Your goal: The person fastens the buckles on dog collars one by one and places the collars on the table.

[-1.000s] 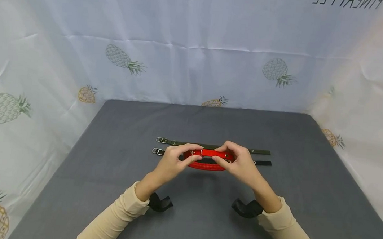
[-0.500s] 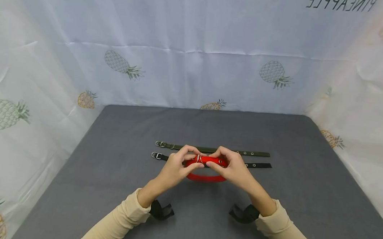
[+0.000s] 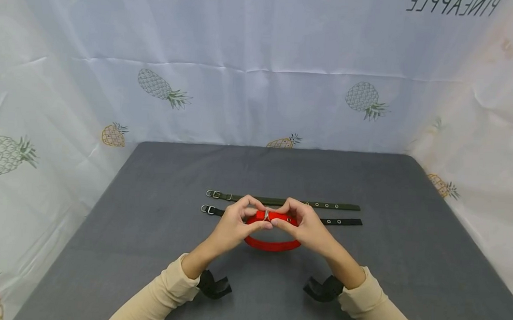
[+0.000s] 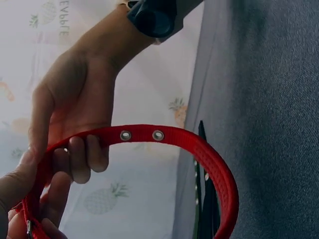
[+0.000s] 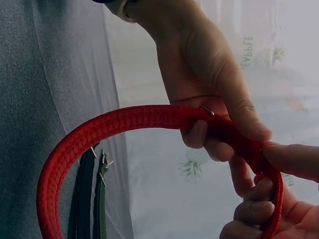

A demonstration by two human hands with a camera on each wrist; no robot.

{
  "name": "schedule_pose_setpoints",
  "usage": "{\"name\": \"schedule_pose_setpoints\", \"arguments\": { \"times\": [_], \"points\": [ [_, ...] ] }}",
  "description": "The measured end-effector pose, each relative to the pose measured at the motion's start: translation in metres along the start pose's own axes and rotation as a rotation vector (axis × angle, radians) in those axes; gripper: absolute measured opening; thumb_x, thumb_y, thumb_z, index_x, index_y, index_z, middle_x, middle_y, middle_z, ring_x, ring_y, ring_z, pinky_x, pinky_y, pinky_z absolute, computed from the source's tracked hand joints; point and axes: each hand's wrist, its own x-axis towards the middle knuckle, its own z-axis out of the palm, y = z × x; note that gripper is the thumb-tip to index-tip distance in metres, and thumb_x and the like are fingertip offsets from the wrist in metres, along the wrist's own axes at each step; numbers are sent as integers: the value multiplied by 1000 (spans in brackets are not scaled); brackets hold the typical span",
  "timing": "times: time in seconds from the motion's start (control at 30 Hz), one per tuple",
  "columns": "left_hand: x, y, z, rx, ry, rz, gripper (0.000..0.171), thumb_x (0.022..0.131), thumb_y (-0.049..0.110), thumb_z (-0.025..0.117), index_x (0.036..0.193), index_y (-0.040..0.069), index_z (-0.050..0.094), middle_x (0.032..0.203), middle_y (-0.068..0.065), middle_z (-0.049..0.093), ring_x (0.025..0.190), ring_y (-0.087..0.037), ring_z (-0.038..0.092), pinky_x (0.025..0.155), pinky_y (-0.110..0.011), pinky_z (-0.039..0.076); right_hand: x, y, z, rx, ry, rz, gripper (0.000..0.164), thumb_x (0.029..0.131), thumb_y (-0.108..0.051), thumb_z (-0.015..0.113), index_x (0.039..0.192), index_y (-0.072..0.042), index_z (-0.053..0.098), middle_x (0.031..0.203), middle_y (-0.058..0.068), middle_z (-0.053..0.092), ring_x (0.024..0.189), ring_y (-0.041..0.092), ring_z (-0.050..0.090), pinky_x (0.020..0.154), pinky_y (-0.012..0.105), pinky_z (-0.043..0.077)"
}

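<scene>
A red dog collar [image 3: 272, 246], bent into a loop with a padded lower part, hangs between both hands above the table. The left hand [image 3: 232, 226] pinches it just left of the metal buckle [image 3: 266, 215]. On the other side the right hand [image 3: 302, 226] grips the strap between thumb and fingers, close against the buckle. In the left wrist view the red strap [image 4: 144, 133] shows metal eyelets beside the right hand [image 4: 75, 104]. The right wrist view has the left hand [image 5: 199, 74] holding the collar near a metal ring. Fingers partly hide the buckle.
Behind the hands, a green collar [image 3: 325, 205] and a black collar [image 3: 342, 222] lie straight and parallel on the grey table [image 3: 173, 170]. Their middles are partly hidden. A pineapple-print curtain [image 3: 259, 102] encloses the back and sides. Black straps [image 3: 214, 285] hang from both wrists.
The red collar's padded part has dropped into a wider, open loop below the hands. The right hand has shifted left, nearer the left hand and buckle. The view has tilted slightly up.
</scene>
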Motion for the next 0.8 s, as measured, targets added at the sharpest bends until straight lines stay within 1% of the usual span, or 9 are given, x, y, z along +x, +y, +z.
{"name": "schedule_pose_setpoints", "arguments": {
  "times": [0.1,0.2,0.27,0.37,0.43,0.47,0.57,0.7,0.8],
  "points": [
    [1,1,-1,-94,3,-30,33,82,6,74,108,-3,57,104,-27,71,81,4,68,74,-21,58,1,2,1,14,13,-13,15,90,-4,65,97,7,56,101,28,63,77,0,62,69,21,55],
    [2,1,-2,-163,11,-10,33,85,6,71,113,-6,59,112,-30,65,88,4,67,80,-20,58,2,5,1,41,60,-30,18,91,-5,64,99,8,55,102,28,63,78,-1,61,70,19,54],
    [3,1,-3,-162,16,20,32,89,8,68,116,-7,60,116,-29,60,95,4,65,84,-18,56,2,7,1,62,94,-53,18,91,-4,64,100,9,54,99,21,64,78,-1,61,71,18,55],
    [4,1,-4,-111,32,53,31,93,10,63,119,-7,61,116,-24,56,99,4,61,87,-16,54,3,11,1,87,122,-96,20,91,-4,64,100,10,54,97,2,65,78,-1,61,71,18,55],
    [4,1,-3,-74,57,71,29,93,9,62,119,-6,62,114,-23,57,99,4,61,87,-16,54,3,12,1,80,138,-113,20,90,-3,65,102,9,55,95,-7,63,76,-1,60,69,17,54],
    [4,1,-3,-61,72,77,29,92,8,63,118,-6,62,113,-22,59,98,4,61,86,-17,55,3,12,1,79,144,-119,21,90,-4,66,103,8,55,94,-9,63,76,0,59,69,17,53],
    [4,2,-2,-54,121,95,28,89,5,66,115,-6,63,109,-25,64,95,4,62,85,-18,56,3,10,2,64,161,-126,26,88,-5,68,108,6,57,92,-8,61,76,1,58,68,18,53],
    [4,5,-2,-84,162,113,26,86,2,69,110,-6,63,103,-27,66,92,3,64,83,-19,57,4,6,2,38,167,-129,33,87,-5,70,116,4,59,91,-5,62,77,1,60,71,18,53],
    [7,7,-1,-80,186,140,24,85,1,70,107,-6,65,102,-26,65,91,3,65,82,-20,57,8,4,2,-1,167,-141,33,87,-4,70,118,1,61,92,2,64,76,1,62,69,20,54]
  ]
}}
